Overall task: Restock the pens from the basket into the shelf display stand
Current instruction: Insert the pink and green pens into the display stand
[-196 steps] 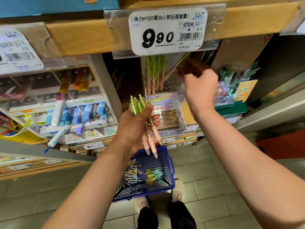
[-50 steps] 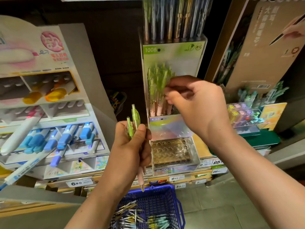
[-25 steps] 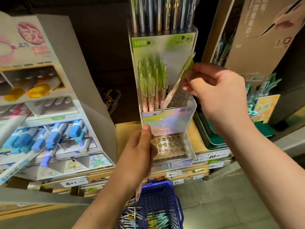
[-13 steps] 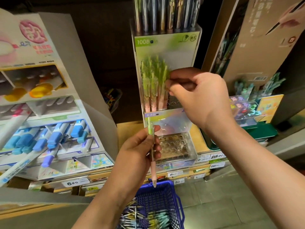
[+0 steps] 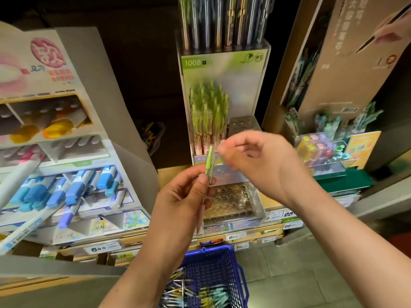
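A clear tiered display stand (image 5: pixel 244 127) stands on the shelf, its middle tier holding several upright green pens (image 5: pixel 209 112). The lower tier (image 5: pixel 231 203) shows bare holes. My left hand (image 5: pixel 180 203) pinches one green pen (image 5: pixel 209 161) upright in front of the stand. My right hand (image 5: pixel 262 163) hovers just right of that pen's top with curled fingers, blurred, holding nothing I can see. A blue basket (image 5: pixel 222 258) with several pens lies on the floor below.
A cardboard display of blue and white markers (image 5: pixel 66 187) stands at the left. A tall brown box (image 5: pixel 347 63) and a tray of pastel items (image 5: pixel 322 147) sit at the right. Price tags line the shelf edge (image 5: pixel 235 236). Grey floor tiles lie below.
My right hand has left the green pens in the middle tier and come down toward the pen in my left hand. My left hand has raised that pen slightly.
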Demonstrator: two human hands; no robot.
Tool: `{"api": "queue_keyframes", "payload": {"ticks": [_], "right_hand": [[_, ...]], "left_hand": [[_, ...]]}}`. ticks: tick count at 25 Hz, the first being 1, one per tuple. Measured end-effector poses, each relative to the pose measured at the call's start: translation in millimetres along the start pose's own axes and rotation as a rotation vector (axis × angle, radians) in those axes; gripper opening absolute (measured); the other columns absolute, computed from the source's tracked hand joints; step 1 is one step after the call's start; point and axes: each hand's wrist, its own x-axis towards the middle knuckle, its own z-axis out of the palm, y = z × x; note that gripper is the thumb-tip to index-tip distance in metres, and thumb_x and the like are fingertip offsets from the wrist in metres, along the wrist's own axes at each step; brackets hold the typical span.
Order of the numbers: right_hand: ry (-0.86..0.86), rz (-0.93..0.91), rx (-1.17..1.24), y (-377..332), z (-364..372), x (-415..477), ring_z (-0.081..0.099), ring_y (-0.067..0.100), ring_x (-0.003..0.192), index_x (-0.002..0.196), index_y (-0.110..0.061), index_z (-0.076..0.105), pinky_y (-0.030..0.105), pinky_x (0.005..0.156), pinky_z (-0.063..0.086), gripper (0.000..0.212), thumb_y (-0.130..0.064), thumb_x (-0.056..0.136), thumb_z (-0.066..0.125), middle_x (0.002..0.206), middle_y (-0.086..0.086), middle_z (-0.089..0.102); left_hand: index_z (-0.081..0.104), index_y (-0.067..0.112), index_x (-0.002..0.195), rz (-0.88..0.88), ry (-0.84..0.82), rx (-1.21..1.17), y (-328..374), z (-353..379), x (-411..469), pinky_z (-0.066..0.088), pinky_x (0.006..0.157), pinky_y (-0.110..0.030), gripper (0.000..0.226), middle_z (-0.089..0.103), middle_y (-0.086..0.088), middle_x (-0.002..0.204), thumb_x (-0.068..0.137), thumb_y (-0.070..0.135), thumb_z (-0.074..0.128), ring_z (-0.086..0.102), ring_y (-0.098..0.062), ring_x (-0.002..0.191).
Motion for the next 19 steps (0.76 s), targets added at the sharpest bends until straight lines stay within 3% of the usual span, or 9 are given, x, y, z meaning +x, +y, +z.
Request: {"api": "queue_keyframes", "payload": {"ticks": [3, 5, 8, 11, 14, 19], "right_hand": [[-0.178, 0.061, 0.142, 11.0, 2.6, -16.4, 0.072, 0.003, 0.085, 0.096, -0.029, 0.076, 0.021, 0.076, 0.059, 0.014, -0.035, 0.083, 0.079, 0.089, -0.013, 0.076], [-0.143, 0.088, 0.237, 16.3, 6.2, -19.4, 0.072, 0.004, 0.077, 0.095, -0.026, 0.077, 0.021, 0.072, 0.057, 0.012, -0.031, 0.084, 0.079, 0.086, -0.009, 0.077], [-0.135, 0.124, 0.348, 15.9, 3.9, -16.8, 0.073, 0.012, 0.077, 0.097, -0.023, 0.077, 0.026, 0.075, 0.057, 0.013, -0.029, 0.086, 0.077, 0.086, -0.002, 0.077], [0.017, 0.033, 0.423, 5.1, -15.8, -3.9, 0.074, 0.017, 0.079, 0.092, -0.022, 0.076, 0.028, 0.078, 0.061, 0.009, -0.026, 0.084, 0.077, 0.085, 0.004, 0.078], [0.249, -0.081, 0.439, -9.1, -40.8, 16.4, 0.077, 0.02, 0.083, 0.09, -0.02, 0.075, 0.028, 0.078, 0.061, 0.01, -0.01, 0.087, 0.074, 0.085, 0.003, 0.079], [0.268, -0.145, 0.205, -20.0, -31.1, 32.1, 0.074, 0.008, 0.079, 0.086, -0.029, 0.074, 0.025, 0.079, 0.059, 0.015, -0.015, 0.086, 0.077, 0.081, -0.01, 0.078]], "left_hand": [[0.075, 0.022, 0.115, 0.04, -0.054, 0.006, 3.0, 7.1, 2.1, 0.05, 0.079, -0.031, 0.028, 0.071, -0.001, 0.086, 0.092, 0.024, 0.06, 0.062, -0.017, 0.075], [0.071, 0.015, 0.117, 0.063, -0.061, 0.009, 4.7, 11.1, 2.6, 0.054, 0.072, -0.023, 0.028, 0.075, -0.001, 0.087, 0.091, 0.021, 0.063, 0.066, -0.012, 0.069], [0.069, 0.012, 0.112, 0.012, -0.044, 0.015, 3.0, 14.6, 3.0, 0.06, 0.08, -0.032, 0.027, 0.075, -0.012, 0.095, 0.093, 0.029, 0.062, 0.07, -0.023, 0.084], [0.069, 0.018, 0.106, -0.081, -0.033, 0.026, 1.7, 13.7, 1.5, 0.058, 0.087, -0.036, 0.021, 0.078, -0.006, 0.102, 0.099, 0.034, 0.057, 0.073, -0.022, 0.096], [0.067, 0.019, 0.11, -0.105, -0.019, 0.026, 0.3, 11.6, -1.9, 0.055, 0.088, -0.037, 0.018, 0.077, -0.005, 0.103, 0.104, 0.026, 0.052, 0.073, -0.026, 0.098], [0.068, 0.019, 0.11, -0.088, 0.022, 0.062, -3.3, 7.6, -5.6, 0.058, 0.09, -0.039, 0.018, 0.077, -0.004, 0.101, 0.105, 0.022, 0.05, 0.073, -0.026, 0.097]]}}
